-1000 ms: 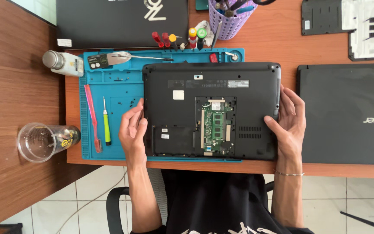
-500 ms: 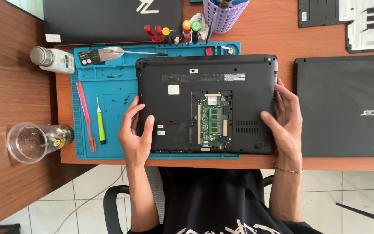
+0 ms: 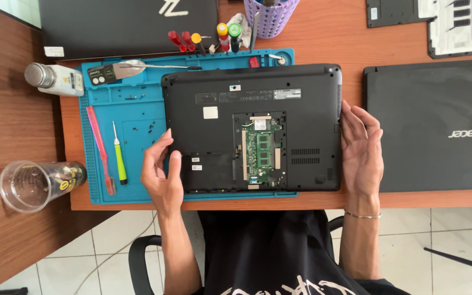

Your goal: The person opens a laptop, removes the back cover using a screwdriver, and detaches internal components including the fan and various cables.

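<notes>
The left hand [image 3: 162, 175] rests at the laptop's [image 3: 203, 93] left edge, near its front-left corner. Its grip is half closed: the thumb lies on the black base, the fingers curl against the side wall. The right hand [image 3: 361, 153] lies flat against the right edge, fingers extended and together, palm turned inward; its grip is open and only presses the side.

The laptop lies upside down on the blue mat [image 3: 137, 114], at the middle of the surface's front edge. An open bay exposes a green memory board [image 3: 261, 150]. A square white label [image 3: 210, 112] sits left of the bay; a white rectangular label [image 3: 287, 93] and darker strips run along the rear.

A white bottle [image 3: 55, 79] with a grey cap lies off the mat's rear-left corner. A green screwdriver [image 3: 119, 158] and a red tool [image 3: 99, 147] lie along the mat's left side.

Compared with one second ago, the laptop has shifted slightly left, and the left thumb now rests on the base.
</notes>
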